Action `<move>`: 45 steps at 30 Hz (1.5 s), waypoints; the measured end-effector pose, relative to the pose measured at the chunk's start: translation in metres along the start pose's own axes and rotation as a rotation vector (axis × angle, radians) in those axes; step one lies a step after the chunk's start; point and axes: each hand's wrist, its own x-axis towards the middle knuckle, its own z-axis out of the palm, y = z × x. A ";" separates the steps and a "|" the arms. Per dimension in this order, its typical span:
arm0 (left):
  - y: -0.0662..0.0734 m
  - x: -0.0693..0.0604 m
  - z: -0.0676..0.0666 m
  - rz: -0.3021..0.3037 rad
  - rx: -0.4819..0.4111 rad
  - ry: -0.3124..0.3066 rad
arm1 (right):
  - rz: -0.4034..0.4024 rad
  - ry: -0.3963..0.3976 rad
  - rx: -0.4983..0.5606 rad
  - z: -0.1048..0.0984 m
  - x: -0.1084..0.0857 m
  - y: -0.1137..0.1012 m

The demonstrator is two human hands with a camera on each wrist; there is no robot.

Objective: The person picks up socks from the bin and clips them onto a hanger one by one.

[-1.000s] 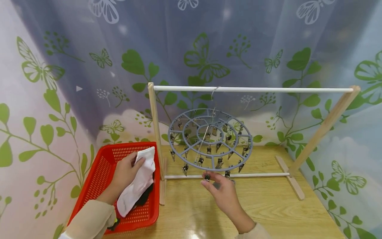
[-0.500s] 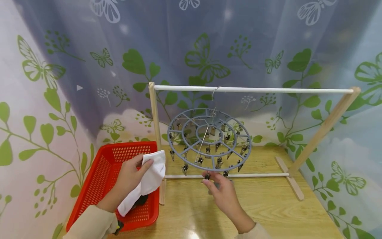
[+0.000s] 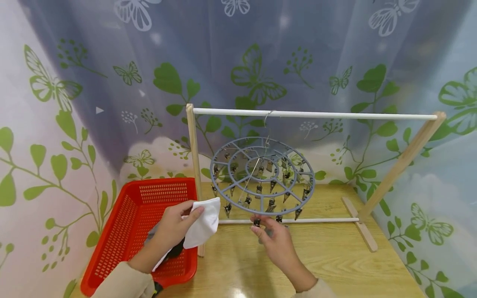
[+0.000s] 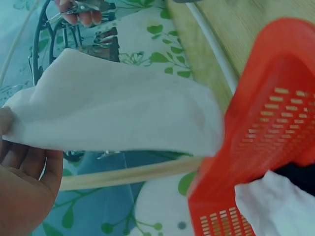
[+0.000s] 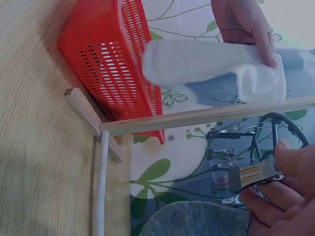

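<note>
The white sock (image 3: 203,224) has shifted toward lower centre, left hand (image 3: 177,224) pinching it; right hand (image 3: 277,241) pinches a clip (image 3: 256,222); slackness could drop the sock.

The head view is bright and mostly crisp under soft, even light; a small white glare sits on the pale wood-grained tabletop (image 3: 316,256) at the bottom edge, a faint shadow falls below the round grey plastic hanger (image 3: 261,203), and the pale wooden right-hand post (image 3: 400,163) leans outward with wide-angle stretch. Both wrist views are dimmer and softer, with a cool blue cast; in the left the white fabric sock (image 4: 118,103) blurs at its far end; in the right, shade darkens the tabletop beside the red perforated plastic basket (image 5: 106,64).
</note>
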 end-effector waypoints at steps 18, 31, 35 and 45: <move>0.007 -0.008 0.033 0.072 -0.039 -0.194 | 0.078 0.063 0.026 -0.002 0.004 -0.005; 0.015 -0.005 0.042 0.064 -0.082 -0.227 | 0.087 0.056 0.100 -0.002 0.005 -0.006; 0.014 -0.006 0.047 0.068 -0.083 -0.253 | 0.073 0.047 0.110 -0.001 0.005 -0.007; 0.009 -0.006 0.054 0.062 -0.057 -0.320 | 0.055 0.046 0.183 0.000 0.004 -0.005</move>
